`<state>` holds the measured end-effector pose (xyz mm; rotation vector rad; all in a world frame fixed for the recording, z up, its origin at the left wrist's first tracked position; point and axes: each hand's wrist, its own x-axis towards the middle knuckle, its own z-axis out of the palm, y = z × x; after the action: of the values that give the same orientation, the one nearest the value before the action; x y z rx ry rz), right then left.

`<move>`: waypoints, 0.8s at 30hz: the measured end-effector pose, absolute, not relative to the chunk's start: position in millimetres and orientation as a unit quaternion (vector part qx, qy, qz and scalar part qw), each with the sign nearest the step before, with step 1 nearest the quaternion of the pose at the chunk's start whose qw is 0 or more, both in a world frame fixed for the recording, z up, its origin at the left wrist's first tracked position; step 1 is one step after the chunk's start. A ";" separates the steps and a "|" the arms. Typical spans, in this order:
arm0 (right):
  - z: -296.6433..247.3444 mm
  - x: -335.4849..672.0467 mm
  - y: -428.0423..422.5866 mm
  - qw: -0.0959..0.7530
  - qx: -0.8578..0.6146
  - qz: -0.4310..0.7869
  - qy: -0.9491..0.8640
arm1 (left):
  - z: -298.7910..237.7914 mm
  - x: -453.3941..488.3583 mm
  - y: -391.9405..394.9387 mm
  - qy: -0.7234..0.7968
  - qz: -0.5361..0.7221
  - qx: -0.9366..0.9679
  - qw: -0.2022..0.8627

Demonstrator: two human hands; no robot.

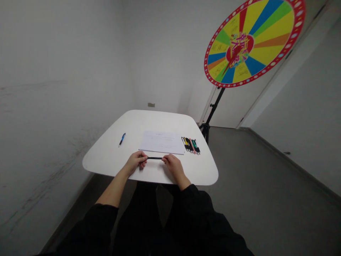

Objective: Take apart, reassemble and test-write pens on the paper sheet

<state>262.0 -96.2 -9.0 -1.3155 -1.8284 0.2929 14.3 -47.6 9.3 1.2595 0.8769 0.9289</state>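
A thin black pen [155,158] is held level between my two hands, just above the near part of the white table [133,124]. My left hand [136,163] pinches its left end between thumb and fingers. At the other end, my right hand [173,165] grips the pen with its fingertips. Both ends of the pen are hidden by my fingers, so I cannot tell whether it has a cap. Right beyond the pen lies a stack of white paper [161,141] with faint printed lines.
To the left lies a blue pen [122,139]. Several pens [190,145] of different colours form a row right of the paper. Behind the table's right side, a colourful prize wheel [253,42] stands on a black tripod [213,110]. White walls rise at the left and back.
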 end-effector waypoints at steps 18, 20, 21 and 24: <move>-3.5 259.7 -92.4 0.455 -0.557 0.228 -0.656 | -1.1 14.6 -42.3 0.379 0.439 0.590 0.561; -1.2 258.8 -93.4 0.429 -0.561 0.229 -0.670 | -3.7 14.1 -40.8 0.382 0.436 0.599 0.553; -0.3 258.4 -93.7 0.419 -0.563 0.228 -0.675 | -4.7 13.9 -40.2 0.383 0.434 0.602 0.550; 0.8 258.2 -93.9 0.407 -0.570 0.219 -0.680 | -5.7 13.8 -39.4 0.385 0.429 0.608 0.547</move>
<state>258.2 -93.9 0.8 -1.4376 -1.7137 0.5520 13.8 -39.4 -5.7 1.4406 0.9122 1.0161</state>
